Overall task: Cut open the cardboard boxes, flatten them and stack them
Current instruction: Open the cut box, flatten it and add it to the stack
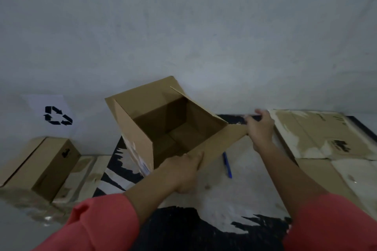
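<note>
I hold the open box (142, 128) tilted above mid-bench (224, 199): left grip (183, 171) curled over its near flap, right grip (260, 128) clutching that flap's end. Flattened cardboard (326, 134) lies to the right; a closed box (40, 165) waits on the left. The blue tool (227, 165) is possibly the cutter.

1. open box (140, 128): brown corrugated, top flaps spread, tilted with opening toward viewer, centre of work surface; white label on left outer face.
2. closed box (42, 165): smaller, brown, lying far left, well apart.
3. flattened cardboard (318, 134): torn-faced, lying flat at right.
4. blue cutter (227, 164): slim, lying flat below right flap of item 1.
</note>
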